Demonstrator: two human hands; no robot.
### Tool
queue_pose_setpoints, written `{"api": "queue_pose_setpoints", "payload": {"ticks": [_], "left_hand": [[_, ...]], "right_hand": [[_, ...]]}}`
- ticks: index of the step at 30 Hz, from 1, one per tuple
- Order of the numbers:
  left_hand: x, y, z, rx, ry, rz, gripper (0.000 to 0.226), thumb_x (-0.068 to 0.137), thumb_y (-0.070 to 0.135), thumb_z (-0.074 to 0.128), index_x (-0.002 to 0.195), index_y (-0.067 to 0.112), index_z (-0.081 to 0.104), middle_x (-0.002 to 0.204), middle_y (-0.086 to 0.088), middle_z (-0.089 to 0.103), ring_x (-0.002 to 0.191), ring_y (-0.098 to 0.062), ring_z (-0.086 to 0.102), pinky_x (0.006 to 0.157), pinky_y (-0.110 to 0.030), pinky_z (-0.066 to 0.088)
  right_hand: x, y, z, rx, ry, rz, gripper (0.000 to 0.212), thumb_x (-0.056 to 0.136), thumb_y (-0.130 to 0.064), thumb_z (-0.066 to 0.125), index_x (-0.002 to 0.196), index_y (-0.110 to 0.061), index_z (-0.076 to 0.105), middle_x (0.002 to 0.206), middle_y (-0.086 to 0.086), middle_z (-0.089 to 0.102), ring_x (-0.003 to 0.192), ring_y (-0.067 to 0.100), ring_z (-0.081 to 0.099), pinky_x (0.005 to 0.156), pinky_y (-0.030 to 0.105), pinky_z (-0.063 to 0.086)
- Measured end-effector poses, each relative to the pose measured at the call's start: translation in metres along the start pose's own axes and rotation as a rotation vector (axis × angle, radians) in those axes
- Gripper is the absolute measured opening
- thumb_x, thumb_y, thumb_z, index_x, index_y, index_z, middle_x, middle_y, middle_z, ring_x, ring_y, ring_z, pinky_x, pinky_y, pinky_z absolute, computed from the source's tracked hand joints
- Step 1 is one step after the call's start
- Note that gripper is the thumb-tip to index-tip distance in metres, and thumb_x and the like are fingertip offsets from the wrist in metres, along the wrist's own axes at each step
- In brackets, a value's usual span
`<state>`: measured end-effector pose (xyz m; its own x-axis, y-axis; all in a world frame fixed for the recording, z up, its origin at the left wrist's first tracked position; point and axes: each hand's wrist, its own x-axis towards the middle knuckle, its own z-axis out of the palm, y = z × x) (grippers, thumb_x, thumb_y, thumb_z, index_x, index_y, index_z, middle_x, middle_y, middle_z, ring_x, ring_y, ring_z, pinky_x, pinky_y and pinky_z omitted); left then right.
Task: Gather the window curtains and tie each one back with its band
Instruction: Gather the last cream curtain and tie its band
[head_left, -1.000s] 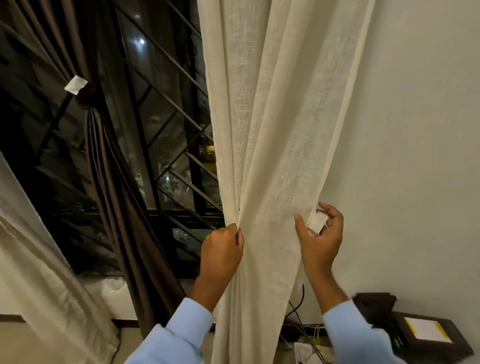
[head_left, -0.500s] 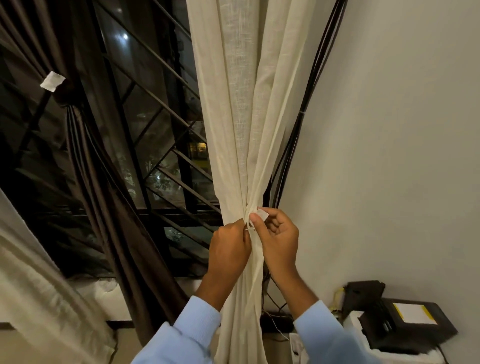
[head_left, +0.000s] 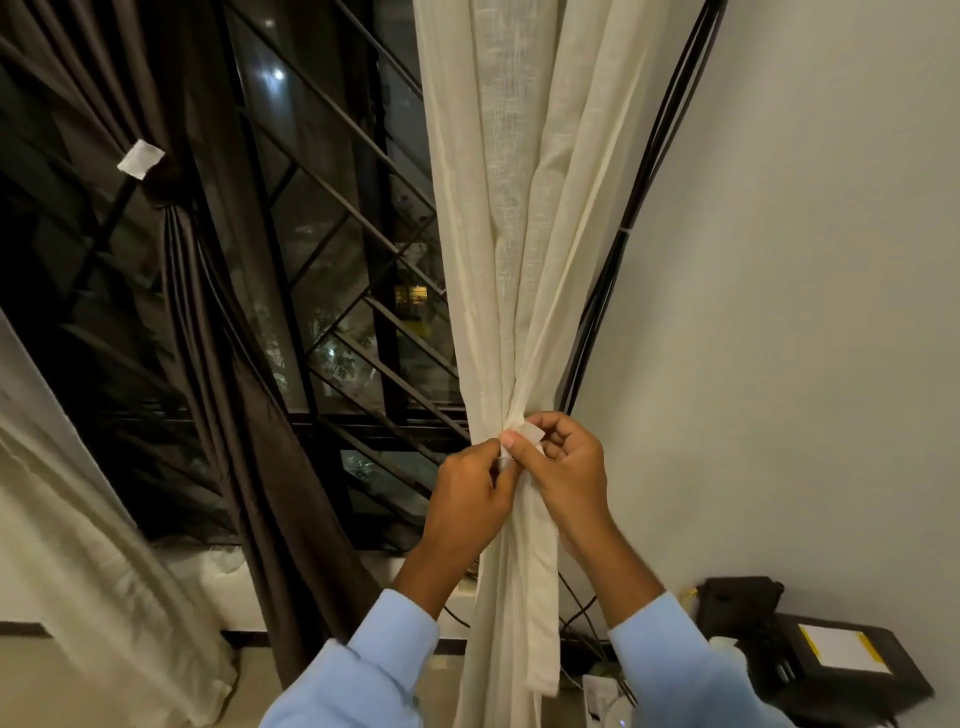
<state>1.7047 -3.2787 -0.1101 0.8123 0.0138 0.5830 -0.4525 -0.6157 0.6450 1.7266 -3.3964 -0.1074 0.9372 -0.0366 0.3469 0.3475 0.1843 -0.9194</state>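
The left hand (head_left: 470, 499) is gripping the gathered cream curtain (head_left: 498, 260); the right hand (head_left: 569, 467), just beside it, is pinching the band (head_left: 530, 433). Pressing its end closed is probably coming next.

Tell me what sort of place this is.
Likely a room in a home, after dark: barred window, cream curtain and tied-back brown curtain, loose cables along a white wall.

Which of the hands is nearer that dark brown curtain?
Left. The left hand sits right of the brown curtain; the right hand is farther right, toward the wall.
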Motion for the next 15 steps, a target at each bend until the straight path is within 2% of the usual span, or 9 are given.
{"api": "queue_pose_setpoints", "payload": {"ticks": [3,6,10,13,15], "left_hand": [[0.004,-0.005,-0.001,0.002,-0.022,-0.026,0.017,0.089,0.009,0.061,0.073,0.004,0.062,0.059,0.002,0.055,0.049,-0.006,0.046,0.049,-0.01,0.032],[0.004,-0.01,-0.002,-0.038,-0.045,-0.038,0.023,0.092,0.016,0.06,0.073,0.003,0.064,0.062,-0.003,0.06,0.054,-0.011,0.054,0.051,-0.02,0.043],[0.004,-0.018,-0.008,-0.046,-0.015,-0.088,0.031,0.093,0.022,0.059,0.067,0.006,0.06,0.057,0.001,0.056,0.052,-0.006,0.05,0.051,-0.009,0.034],[0.004,-0.021,-0.01,-0.003,0.012,-0.097,0.035,0.093,0.023,0.059,0.062,0.009,0.052,0.053,0.006,0.048,0.048,-0.005,0.045,0.049,-0.01,0.034],[0.004,-0.023,-0.009,0.037,0.029,-0.11,0.033,0.093,0.025,0.059,0.066,0.006,0.056,0.056,0.0,0.055,0.05,-0.009,0.05,0.048,-0.016,0.039]], "right_hand": [[0.01,-0.008,-0.012,0.012,-0.135,0.095,0.035,0.073,-0.014,0.086,0.101,-0.015,0.065,0.095,0.007,0.074,0.088,0.022,0.071,0.08,0.032,0.058],[0.025,-0.015,-0.035,-0.022,-0.322,0.205,0.045,0.069,-0.019,0.088,0.109,-0.014,0.067,0.102,0.01,0.074,0.09,0.022,0.071,0.082,0.032,0.057],[0.044,-0.023,-0.072,-0.224,-0.477,0.271,0.033,0.071,-0.03,0.083,0.098,-0.011,0.076,0.094,0.007,0.074,0.084,0.017,0.068,0.073,0.023,0.054],[0.059,-0.026,-0.088,-0.438,-0.521,0.24,0.02,0.075,-0.032,0.08,0.09,-0.019,0.078,0.091,0.005,0.074,0.083,0.016,0.067,0.076,0.025,0.053],[0.069,-0.025,-0.093,-0.551,-0.501,0.167,0.008,0.08,-0.024,0.079,0.086,-0.021,0.077,0.09,0.008,0.073,0.08,0.015,0.064,0.079,0.028,0.052]]}}
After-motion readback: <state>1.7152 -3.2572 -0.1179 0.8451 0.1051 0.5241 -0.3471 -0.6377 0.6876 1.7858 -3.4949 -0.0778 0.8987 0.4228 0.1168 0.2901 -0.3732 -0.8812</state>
